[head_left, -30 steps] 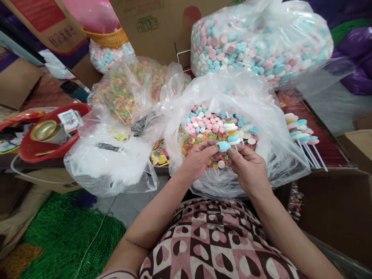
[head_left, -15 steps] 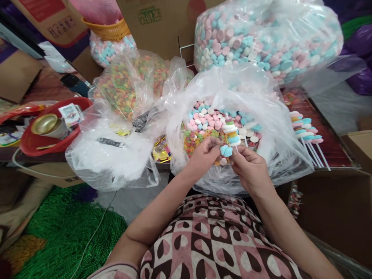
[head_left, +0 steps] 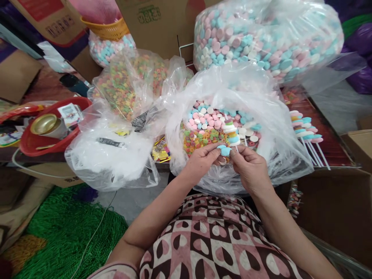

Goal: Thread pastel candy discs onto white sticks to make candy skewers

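Far left, on the worktop (head_left: pixel 49 91): a red basin (head_left: pixel 31 143) holding a gold-lidded tin (head_left: pixel 44 123) and a small printed packet (head_left: pixel 69 111). Right of it, a crumpled clear bag (head_left: pixel 110 155) lies in front of a clear bag of multicoloured ring candies (head_left: pixel 128 85); behind these stand cardboard boxes (head_left: pixel 157 23) and an orange basket (head_left: pixel 107 29). Centre: an open clear bag (head_left: pixel 232 89) of pink, blue and white candy discs with ring candies on its near left side; a finished stick of stacked discs (head_left: pixel 231 133) stands in it, roughly upright, just behind the hands. Left hand (head_left: pixel 200 162) and right hand (head_left: pixel 250 168) meet over the bag's near edge, fingertips of both closed in a pinch grip on 1 pale blue candy disc (head_left: pixel 224 150), held between them. The disc's broad face tilts up toward the camera; its long axis runs left to right between the 2 grips. Behind, a large sealed bag of discs (head_left: pixel 267 38). Far right, finished candy sticks (head_left: pixel 305 130) lie on the worktop, sticks pointing right and toward the viewer
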`<state>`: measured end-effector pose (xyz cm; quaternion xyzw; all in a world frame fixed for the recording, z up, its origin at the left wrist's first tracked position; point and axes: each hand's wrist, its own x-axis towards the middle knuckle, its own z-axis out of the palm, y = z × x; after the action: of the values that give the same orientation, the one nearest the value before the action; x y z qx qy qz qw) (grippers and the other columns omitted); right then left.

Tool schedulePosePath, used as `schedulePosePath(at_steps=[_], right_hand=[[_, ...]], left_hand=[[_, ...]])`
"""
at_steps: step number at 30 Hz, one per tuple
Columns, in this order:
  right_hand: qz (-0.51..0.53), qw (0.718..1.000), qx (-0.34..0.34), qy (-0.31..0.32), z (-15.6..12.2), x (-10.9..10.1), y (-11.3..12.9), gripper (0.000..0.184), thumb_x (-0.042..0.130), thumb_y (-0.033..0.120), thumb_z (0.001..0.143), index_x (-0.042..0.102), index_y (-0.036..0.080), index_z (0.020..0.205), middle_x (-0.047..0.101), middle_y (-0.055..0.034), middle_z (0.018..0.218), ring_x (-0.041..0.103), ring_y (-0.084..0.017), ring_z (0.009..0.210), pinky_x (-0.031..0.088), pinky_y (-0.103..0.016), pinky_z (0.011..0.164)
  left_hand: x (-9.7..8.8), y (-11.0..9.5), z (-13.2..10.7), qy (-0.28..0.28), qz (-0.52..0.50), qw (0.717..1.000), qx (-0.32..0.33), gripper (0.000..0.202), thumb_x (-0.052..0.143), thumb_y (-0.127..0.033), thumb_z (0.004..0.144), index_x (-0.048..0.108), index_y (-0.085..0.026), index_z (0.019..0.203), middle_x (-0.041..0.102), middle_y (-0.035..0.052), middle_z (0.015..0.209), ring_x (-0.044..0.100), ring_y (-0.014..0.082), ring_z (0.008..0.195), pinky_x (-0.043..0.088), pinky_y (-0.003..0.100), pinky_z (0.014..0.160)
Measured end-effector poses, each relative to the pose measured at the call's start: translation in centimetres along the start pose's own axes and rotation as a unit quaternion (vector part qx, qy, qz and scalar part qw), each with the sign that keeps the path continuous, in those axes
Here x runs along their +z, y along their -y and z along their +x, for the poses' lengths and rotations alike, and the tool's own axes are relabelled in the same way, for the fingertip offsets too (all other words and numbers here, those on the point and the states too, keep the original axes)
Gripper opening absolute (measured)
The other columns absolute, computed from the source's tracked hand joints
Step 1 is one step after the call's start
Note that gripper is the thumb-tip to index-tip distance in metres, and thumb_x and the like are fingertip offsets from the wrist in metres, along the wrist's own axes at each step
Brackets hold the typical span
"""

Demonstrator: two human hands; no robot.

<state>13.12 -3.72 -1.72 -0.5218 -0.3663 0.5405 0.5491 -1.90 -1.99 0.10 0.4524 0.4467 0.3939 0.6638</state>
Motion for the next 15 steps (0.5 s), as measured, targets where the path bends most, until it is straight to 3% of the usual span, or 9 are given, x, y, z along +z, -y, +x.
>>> schedulePosePath(at_steps=[3,10,15], right_hand=[[0.015,1.0,0.016,0.013,-0.1,0.3,0.3,0.03,0.08,0.044,0.072,0.064,0.018,0.077,0.047,0.0071,0.052,0.026,-0.005,0.042,0.015,-0.022,0.04],[-0.032,0.999,-0.023,-0.028,-0.2,0.7,0.2,0.024,0.076,0.04,0.076,0.065,0.019,0.08,0.05,0.006,0.056,0.026,-0.006,0.045,0.016,-0.023,0.04],[-0.025,0.999,-0.021,-0.012,-0.4,0.5,0.3,0.025,0.075,0.042,0.08,0.067,0.019,0.084,0.052,0.0051,0.06,0.029,-0.007,0.046,0.019,-0.023,0.042]], left_hand=[[0.0,0.9,0.5,-0.013,-0.021,1.0,0.009,0.037,0.065,-0.039,0.085,0.077,-0.017,0.112,0.075,0.0045,0.081,0.064,0.0154,0.072,0.051,0.027,0.069],[0.8,1.4,-0.1,0.012,-0.039,0.999,0.035,0.037,0.067,-0.042,0.085,0.076,-0.019,0.113,0.077,0.0058,0.101,0.068,0.0169,0.084,0.054,0.029,0.079],[0.9,1.4,0.3,-0.044,-0.056,0.997,0.032,0.038,0.079,-0.044,0.075,0.077,-0.019,0.102,0.077,0.0023,0.087,0.066,0.0137,0.073,0.055,0.028,0.072]])
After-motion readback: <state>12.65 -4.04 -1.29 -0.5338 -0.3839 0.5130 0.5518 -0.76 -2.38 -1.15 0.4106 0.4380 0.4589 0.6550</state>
